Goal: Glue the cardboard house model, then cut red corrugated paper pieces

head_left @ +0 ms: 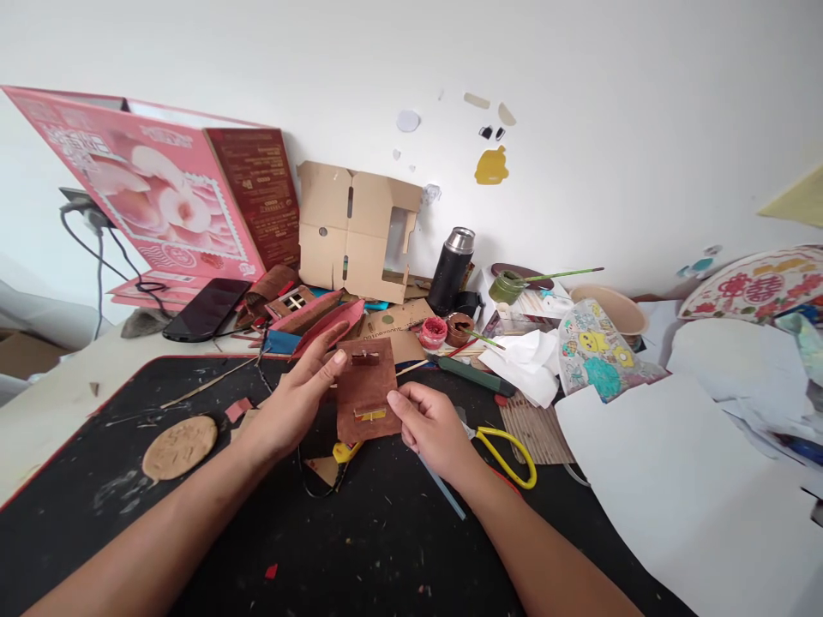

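A brown-painted cardboard piece (pixel 366 386) with two small slot-like openings is held up above the black mat. My right hand (pixel 434 428) pinches its lower right edge between thumb and fingers. At its upper left edge is my left hand (pixel 302 394), thumb near the top, fingers reaching partly behind; their tips look smudged with paint. Behind it lie red and brown painted cardboard parts (pixel 327 321). Yellow-handled scissors (pixel 507 454) rest beside my right wrist, and a pale blue stick (pixel 443 488) lies under my right hand.
A black mat (pixel 257 548) covers the table front. Behind stand a pink box (pixel 180 197), a cut cardboard sheet (pixel 347 223) and a black flask (pixel 452 270). Open paint jars (pixel 433 332), a green pen-like tool (pixel 476 375), crumpled tissue (pixel 531 364) and white paper (pixel 675 480) spread to the right.
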Demonstrator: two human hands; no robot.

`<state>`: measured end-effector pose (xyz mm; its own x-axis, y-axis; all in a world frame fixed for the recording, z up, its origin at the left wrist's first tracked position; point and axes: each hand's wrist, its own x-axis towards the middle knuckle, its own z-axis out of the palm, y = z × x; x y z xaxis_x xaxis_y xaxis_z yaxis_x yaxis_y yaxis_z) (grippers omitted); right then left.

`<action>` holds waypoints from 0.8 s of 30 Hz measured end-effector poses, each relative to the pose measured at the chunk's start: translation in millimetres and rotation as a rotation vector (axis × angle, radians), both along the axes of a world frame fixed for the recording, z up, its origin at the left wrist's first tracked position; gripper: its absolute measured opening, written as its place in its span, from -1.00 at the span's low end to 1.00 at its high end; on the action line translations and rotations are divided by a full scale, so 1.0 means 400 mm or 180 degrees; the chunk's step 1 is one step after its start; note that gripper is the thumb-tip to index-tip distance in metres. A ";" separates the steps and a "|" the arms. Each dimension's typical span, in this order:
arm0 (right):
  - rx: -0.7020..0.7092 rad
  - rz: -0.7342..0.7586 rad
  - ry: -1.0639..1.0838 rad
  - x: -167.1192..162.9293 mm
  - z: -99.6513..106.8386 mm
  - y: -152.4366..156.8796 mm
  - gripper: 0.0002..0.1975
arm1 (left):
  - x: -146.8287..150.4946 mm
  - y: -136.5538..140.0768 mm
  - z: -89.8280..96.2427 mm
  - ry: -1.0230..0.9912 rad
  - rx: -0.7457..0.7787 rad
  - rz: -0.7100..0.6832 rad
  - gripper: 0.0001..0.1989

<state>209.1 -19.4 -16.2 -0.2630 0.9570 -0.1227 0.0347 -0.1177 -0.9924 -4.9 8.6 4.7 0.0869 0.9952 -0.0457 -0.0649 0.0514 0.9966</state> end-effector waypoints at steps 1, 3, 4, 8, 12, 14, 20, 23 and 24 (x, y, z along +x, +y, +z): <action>-0.0024 -0.0020 0.0053 0.001 0.001 0.001 -0.40 | 0.000 0.002 0.002 -0.0157 -0.0110 -0.0032 -0.24; -0.0065 -0.0073 0.0151 0.003 0.003 0.003 -0.40 | -0.002 0.005 0.004 -0.0407 -0.0309 -0.0101 -0.21; -0.0085 -0.0099 0.0191 0.004 0.005 0.003 -0.40 | -0.002 0.007 0.005 -0.0459 -0.0374 -0.0139 -0.22; -0.0159 -0.0182 0.0324 0.004 0.008 0.003 -0.40 | -0.006 0.011 0.002 -0.0563 -0.0604 -0.0343 -0.33; -0.0205 -0.0212 0.0419 0.004 0.004 0.004 -0.40 | -0.005 0.010 0.001 -0.0581 -0.0687 -0.0384 -0.41; -0.0201 -0.0202 0.0436 0.004 0.003 0.005 -0.40 | -0.002 0.009 0.003 -0.0570 -0.0727 -0.0456 -0.45; -0.0212 -0.0122 0.0395 0.004 0.005 0.004 -0.38 | 0.003 0.010 0.015 -0.0474 -0.0763 -0.0617 -0.51; -0.0229 -0.0082 0.0341 0.003 0.011 0.003 -0.38 | 0.004 0.010 0.020 -0.0490 -0.0806 -0.0592 -0.52; -0.0238 -0.0085 0.0340 0.003 0.013 0.003 -0.39 | 0.004 0.010 0.021 -0.0505 -0.0822 -0.0606 -0.52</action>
